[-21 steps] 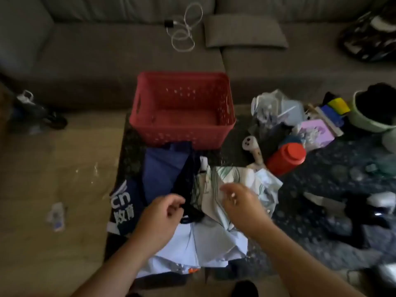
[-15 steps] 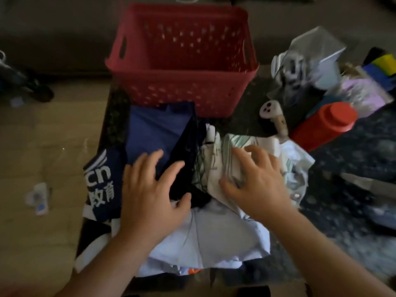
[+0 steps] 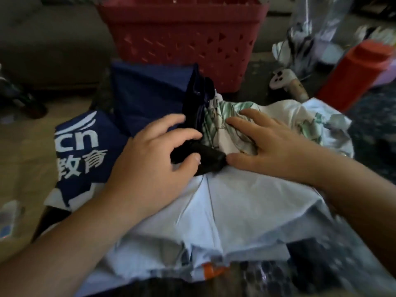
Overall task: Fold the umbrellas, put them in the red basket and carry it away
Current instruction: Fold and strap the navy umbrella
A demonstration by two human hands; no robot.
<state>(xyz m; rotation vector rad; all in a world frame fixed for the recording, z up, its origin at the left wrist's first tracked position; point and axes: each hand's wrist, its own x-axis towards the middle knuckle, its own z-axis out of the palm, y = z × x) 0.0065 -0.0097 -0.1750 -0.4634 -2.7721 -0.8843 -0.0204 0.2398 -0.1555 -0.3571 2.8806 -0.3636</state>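
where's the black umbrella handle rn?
Head view, centre: the black handle lies on the pale blue umbrella, gripped by the left hand, with the right hand flat on the floral umbrella beside it.

You are working in dim, soft indoor light with no hard shadows and no glare; the pale cloth (image 3: pixel 235 202) is the brightest patch and the dark handle (image 3: pixel 205 159) shows almost no detail. The whole view is soft, and blur grows toward the edges, smearing the basket (image 3: pixel 182 39) at the top and the clutter at the right. Your forearms bulge wide at the bottom corners from lens distortion.
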